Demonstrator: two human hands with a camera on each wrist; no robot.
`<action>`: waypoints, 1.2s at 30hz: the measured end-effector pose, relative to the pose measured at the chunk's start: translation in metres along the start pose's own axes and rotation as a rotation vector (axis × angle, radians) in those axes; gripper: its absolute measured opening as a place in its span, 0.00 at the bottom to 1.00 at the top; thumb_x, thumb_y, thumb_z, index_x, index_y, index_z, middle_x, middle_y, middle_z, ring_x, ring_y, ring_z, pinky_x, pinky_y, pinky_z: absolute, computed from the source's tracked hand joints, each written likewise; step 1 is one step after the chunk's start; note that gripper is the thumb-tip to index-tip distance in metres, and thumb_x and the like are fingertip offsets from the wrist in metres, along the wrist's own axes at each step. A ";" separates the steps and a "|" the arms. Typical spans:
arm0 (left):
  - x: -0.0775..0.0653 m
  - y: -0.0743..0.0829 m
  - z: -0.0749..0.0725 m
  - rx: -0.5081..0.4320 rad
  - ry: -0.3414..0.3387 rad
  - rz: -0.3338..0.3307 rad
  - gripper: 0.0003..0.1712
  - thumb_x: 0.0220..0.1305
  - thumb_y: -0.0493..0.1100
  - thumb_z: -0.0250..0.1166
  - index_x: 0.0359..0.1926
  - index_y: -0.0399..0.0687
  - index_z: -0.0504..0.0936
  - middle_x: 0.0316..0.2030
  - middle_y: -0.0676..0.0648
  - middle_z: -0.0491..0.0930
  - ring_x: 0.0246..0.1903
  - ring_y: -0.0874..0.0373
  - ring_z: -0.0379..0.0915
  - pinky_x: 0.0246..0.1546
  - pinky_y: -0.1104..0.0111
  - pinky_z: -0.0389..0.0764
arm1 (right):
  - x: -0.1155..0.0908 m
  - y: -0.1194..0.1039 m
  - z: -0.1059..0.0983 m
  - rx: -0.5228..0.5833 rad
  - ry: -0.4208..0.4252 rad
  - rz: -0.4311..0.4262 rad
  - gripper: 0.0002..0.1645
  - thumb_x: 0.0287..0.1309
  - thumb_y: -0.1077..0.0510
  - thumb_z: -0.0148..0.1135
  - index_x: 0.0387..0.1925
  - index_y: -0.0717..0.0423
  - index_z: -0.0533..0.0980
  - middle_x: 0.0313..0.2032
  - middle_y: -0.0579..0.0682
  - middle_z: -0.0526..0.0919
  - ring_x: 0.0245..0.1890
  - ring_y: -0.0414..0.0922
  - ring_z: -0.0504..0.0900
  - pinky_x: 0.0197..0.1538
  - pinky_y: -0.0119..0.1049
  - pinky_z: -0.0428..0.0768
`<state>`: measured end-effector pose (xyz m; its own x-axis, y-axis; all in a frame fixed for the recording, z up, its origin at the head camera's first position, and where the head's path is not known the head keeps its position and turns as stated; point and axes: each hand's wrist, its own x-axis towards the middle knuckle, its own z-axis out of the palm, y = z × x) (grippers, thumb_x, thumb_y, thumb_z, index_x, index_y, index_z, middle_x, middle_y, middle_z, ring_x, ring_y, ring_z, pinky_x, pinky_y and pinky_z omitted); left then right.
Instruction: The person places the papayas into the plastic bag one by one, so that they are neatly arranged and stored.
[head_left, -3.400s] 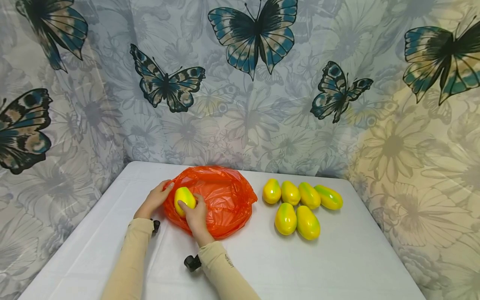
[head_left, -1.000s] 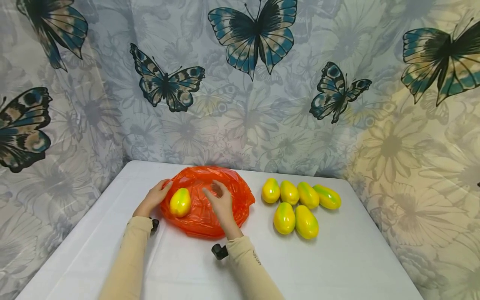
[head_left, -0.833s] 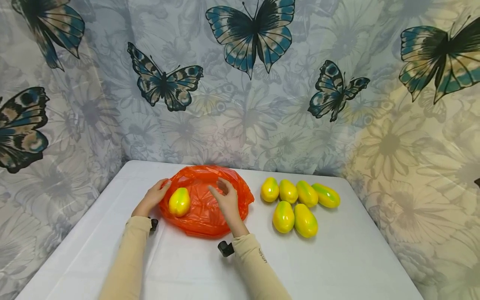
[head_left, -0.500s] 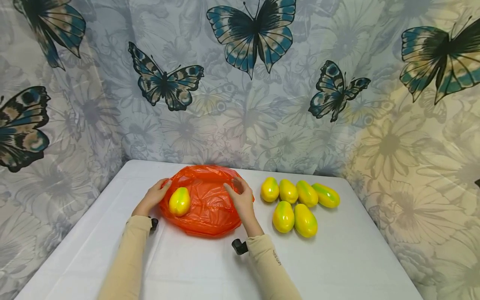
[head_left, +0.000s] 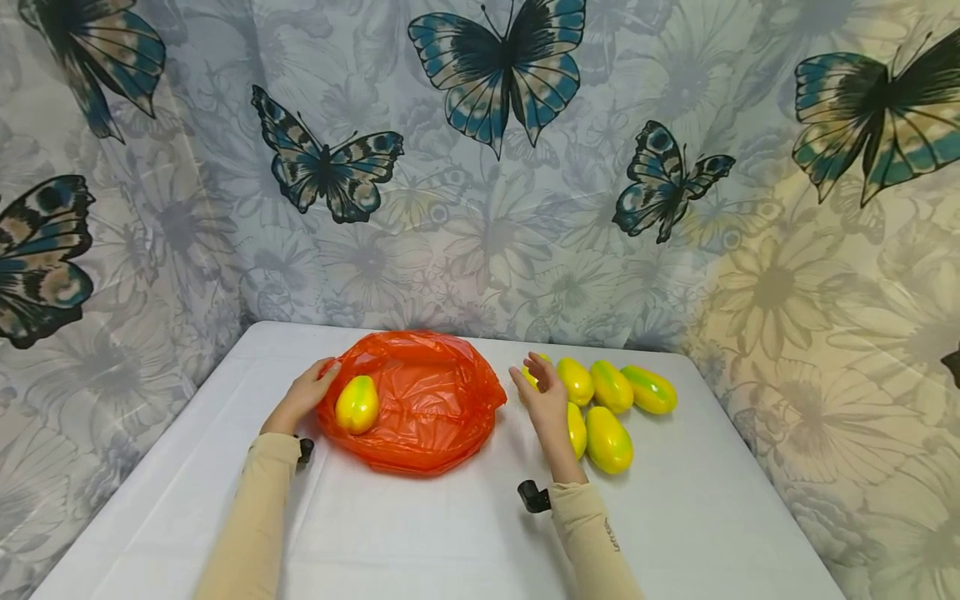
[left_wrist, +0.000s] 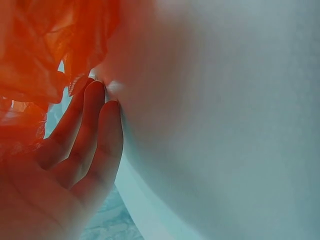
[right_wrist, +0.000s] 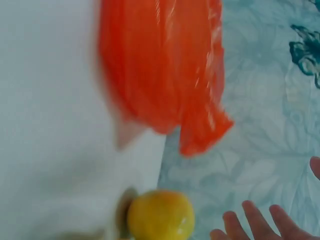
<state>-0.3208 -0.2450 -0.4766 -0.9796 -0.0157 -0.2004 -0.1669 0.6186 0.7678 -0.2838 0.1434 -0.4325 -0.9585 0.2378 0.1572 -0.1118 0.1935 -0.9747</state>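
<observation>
An open red plastic bag [head_left: 438,417] sits on the white table, with one glossy yellow-green, papaya-like fruit [head_left: 357,405] inside at its left. My left hand [head_left: 303,398] holds the bag's left rim; in the left wrist view its fingers [left_wrist: 110,135] extend along the outside, and the thumb is hidden. To the right of the bag, my right hand [head_left: 547,408] has spread fingers and holds nothing. It overlaps the nearest of several similar fruits [head_left: 609,440] in the head view. A yellow fruit [right_wrist: 161,215] also shows below the bag in the right wrist view, near the right fingertips [right_wrist: 248,204].
More of these fruits [head_left: 649,390] lie in two loose rows on the right half of the white-covered table [head_left: 420,542]. A butterfly-print fabric backdrop [head_left: 480,250] closes off the back and sides. A small black camera [head_left: 534,497] is worn at the right wrist.
My right hand let go of the fruit inside the bag, then moved right, out over the bag's right rim to the loose fruits. My left hand stays at the bag's left rim.
</observation>
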 end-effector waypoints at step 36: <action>-0.001 -0.004 -0.002 0.009 0.045 0.076 0.39 0.75 0.59 0.45 0.77 0.45 0.47 0.74 0.30 0.51 0.72 0.31 0.47 0.71 0.38 0.51 | -0.019 0.059 -0.128 -0.218 0.131 0.192 0.39 0.65 0.50 0.60 0.71 0.61 0.61 0.70 0.67 0.62 0.72 0.63 0.58 0.74 0.54 0.59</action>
<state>-0.3192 -0.2488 -0.4784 -0.9935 -0.0041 -0.1139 -0.0913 0.6265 0.7741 -0.2386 0.2718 -0.4722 -0.9132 0.4075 0.0061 0.1408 0.3293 -0.9337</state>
